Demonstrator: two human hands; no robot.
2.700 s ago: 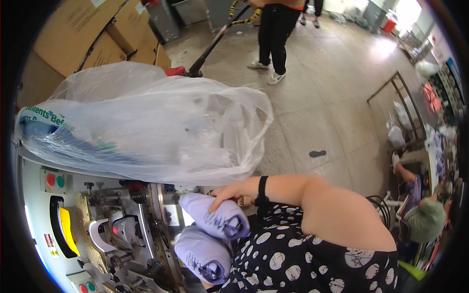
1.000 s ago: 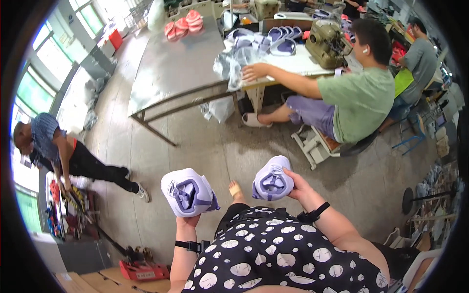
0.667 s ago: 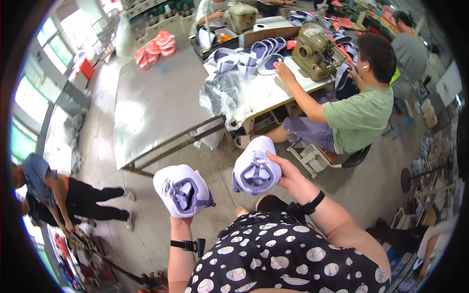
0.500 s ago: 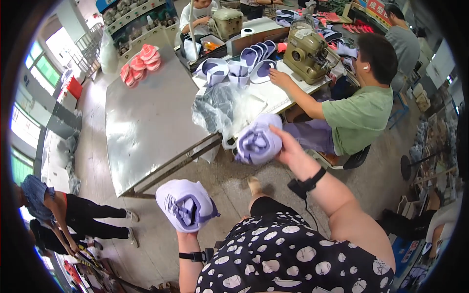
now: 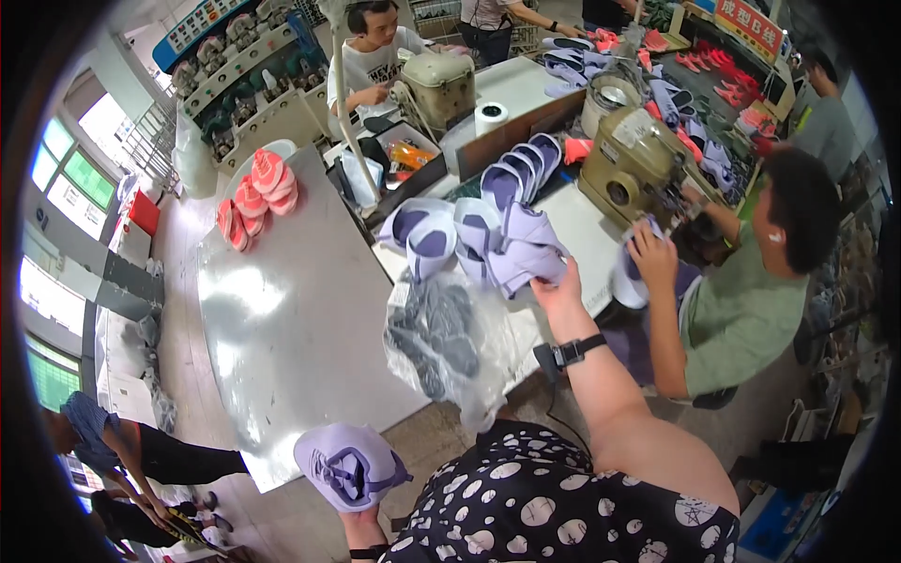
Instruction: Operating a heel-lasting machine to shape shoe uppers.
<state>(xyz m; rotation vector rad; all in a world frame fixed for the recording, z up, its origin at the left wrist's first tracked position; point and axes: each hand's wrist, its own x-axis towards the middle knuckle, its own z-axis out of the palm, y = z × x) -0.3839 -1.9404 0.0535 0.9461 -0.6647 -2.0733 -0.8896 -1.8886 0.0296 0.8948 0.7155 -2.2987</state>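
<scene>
Right hand grips a lilac shoe upper over the desk. Left hand, mostly hidden, carries another lilac upper; its grip cannot be told.

A lilac shoe upper, soft and folded, is held above the near edge of the white worktable, touching the row of matching lilac uppers laid there. A second lilac upper (its opening turned toward the camera, darker purple straps crossing inside) is held low and well apart from that table, just off the corner of the neighbouring steel table.
</scene>
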